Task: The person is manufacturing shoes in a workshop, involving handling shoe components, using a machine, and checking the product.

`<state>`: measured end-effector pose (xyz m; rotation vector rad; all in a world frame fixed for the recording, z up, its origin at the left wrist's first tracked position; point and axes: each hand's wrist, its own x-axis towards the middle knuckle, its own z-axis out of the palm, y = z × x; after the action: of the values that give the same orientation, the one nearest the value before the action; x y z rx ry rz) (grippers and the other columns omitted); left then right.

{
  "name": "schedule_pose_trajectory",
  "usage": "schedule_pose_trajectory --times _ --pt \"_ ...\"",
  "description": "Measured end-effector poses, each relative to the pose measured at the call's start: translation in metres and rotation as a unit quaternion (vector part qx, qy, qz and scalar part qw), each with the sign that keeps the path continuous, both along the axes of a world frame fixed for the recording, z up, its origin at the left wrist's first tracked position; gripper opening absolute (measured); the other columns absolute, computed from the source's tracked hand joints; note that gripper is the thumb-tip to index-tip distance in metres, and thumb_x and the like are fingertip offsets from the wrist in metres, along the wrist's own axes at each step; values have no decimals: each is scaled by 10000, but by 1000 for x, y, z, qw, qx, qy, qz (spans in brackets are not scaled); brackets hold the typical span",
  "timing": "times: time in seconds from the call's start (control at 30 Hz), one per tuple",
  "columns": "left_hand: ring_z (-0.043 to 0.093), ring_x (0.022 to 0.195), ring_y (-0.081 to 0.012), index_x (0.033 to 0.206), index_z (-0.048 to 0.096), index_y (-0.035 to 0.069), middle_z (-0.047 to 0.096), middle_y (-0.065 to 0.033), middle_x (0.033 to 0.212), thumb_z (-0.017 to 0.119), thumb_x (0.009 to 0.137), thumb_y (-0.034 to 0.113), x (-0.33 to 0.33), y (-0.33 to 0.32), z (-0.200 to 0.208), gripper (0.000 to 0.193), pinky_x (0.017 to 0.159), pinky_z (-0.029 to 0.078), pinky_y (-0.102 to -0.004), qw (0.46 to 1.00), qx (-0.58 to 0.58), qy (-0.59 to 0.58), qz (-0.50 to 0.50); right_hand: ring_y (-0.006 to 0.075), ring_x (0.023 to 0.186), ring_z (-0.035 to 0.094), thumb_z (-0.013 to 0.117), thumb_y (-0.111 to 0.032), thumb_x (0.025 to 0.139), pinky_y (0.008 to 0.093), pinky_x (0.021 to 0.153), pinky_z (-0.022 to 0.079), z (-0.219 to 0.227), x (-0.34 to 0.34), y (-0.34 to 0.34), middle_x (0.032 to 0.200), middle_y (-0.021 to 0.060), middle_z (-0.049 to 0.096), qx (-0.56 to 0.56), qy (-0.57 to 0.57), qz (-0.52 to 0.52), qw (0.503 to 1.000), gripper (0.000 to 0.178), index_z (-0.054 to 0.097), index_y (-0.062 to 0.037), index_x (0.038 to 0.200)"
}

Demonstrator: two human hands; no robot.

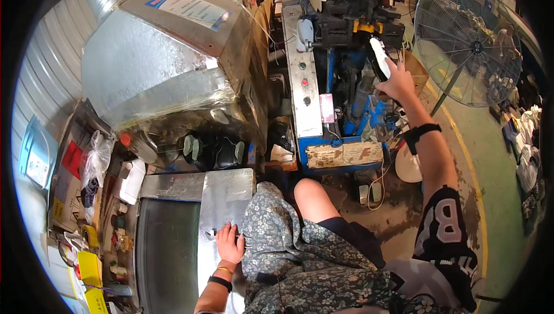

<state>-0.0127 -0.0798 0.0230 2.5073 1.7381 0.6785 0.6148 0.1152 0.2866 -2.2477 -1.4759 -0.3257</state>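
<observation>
My right hand (398,81) reaches forward to the blue-framed machine, closed on a shoe (379,59) with a white sole and black upper. One finger lies against the sole and another points up, apart from it. The shoe tilts just below the machine's dark metal head (340,25). My left hand (230,246) rests with fingers stretched out on a bare metal plate (228,190), beside my patterned apron (277,216). A small metal piece (212,234) shows by its fingertips; I cannot tell whether the hand touches it.
Left stands a metal hood (156,54) with dark shoes (229,153) under it, above a dark conveyor belt (167,250). A button panel (304,83) flanks the machine. A large fan (476,46) stands right, near a yellow floor line (476,198). A cable (378,190) trails low.
</observation>
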Motion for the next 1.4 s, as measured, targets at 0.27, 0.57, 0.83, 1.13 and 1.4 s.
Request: schedule_pose_trajectory --times 0.27,0.57,0.83,1.13,1.4 --pt "526 1262 -376 1187 633 -4 531 -255 1364 693 879 165 54 11 48 357 997 455 -401 955 -39 -286 60 440 1158 524 778 -212 635 471 988 459 -27 -34 -31 1401 232 447 186 39 57 980 753 533 -190 1346" --pt "644 1012 -231 1180 626 10 675 -122 1128 457 967 589 156 68 172 640 909 501 -336 552 -239 -799 -9 411 1290 455 878 -368 674 464 1058 398 -97 -236 -212 1427 226 398 124 247 526 804 964 382 -47 1435" --pt "626 905 -147 1071 648 6 672 -72 1009 515 1001 349 123 -13 142 374 851 488 -286 672 -351 -642 -115 289 1464 228 607 -464 937 397 1175 202 -134 -307 -180 1574 168 259 -136 601 652 442 855 213 16 1524" --pt "624 898 -135 1157 596 -3 656 -79 1033 478 1021 364 106 -12 135 409 855 496 -287 608 -348 -705 -107 307 1418 341 732 -168 866 392 1144 288 -124 -343 -203 1507 199 365 -45 484 656 578 684 400 12 1436" --pt "612 1000 -146 1222 555 -13 641 -76 1074 355 1023 555 84 -34 129 633 899 483 -299 592 -329 -732 -76 257 1365 388 804 -398 785 380 1149 267 -121 -371 -205 1432 141 437 -119 652 615 428 951 302 -4 1491"
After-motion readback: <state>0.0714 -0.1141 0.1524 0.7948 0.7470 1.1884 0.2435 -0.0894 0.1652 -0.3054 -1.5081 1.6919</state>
